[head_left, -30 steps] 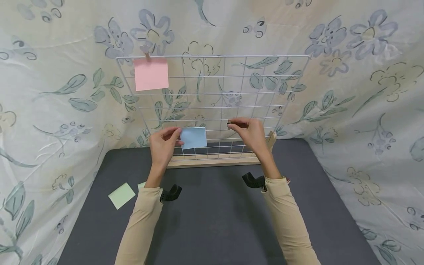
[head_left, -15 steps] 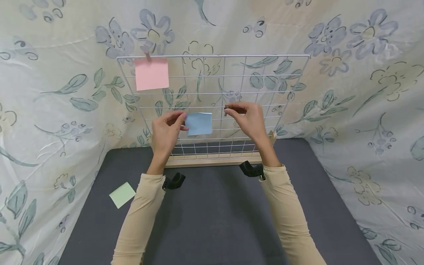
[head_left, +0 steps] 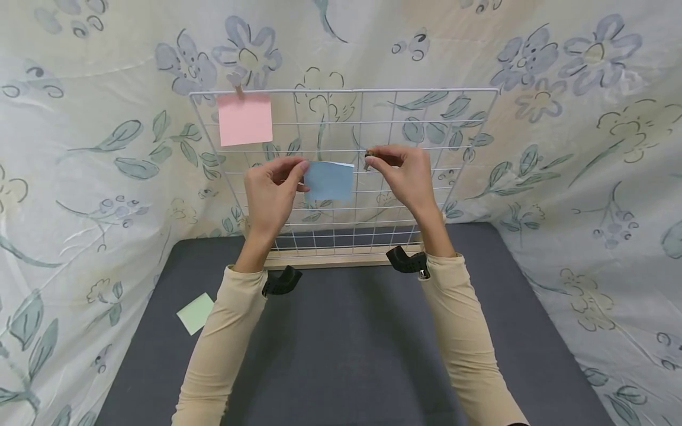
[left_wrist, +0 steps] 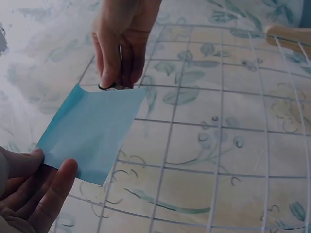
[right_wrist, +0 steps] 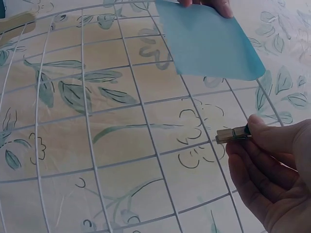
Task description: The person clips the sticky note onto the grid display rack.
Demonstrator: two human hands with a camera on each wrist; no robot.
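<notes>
Two hands up at white wire grid (head_left: 426,90) in head view: left hand (head_left: 273,192) pinches blue paper (head_left: 329,181) by left edge, in front of grid; right hand (head_left: 407,177) pinches clothespin (head_left: 367,160) just beside paper. Pink note (head_left: 245,121) hangs top left.

Left wrist view: paper held between thumb and fingers, far end unsupported, bowed. Likely light, floppy, easily creased; best taken near edge.

Right wrist view: wooden clothespin between thumb and fingertips, tip outward. Likely light, stiff, springy; best squeezed at handle end.
</notes>
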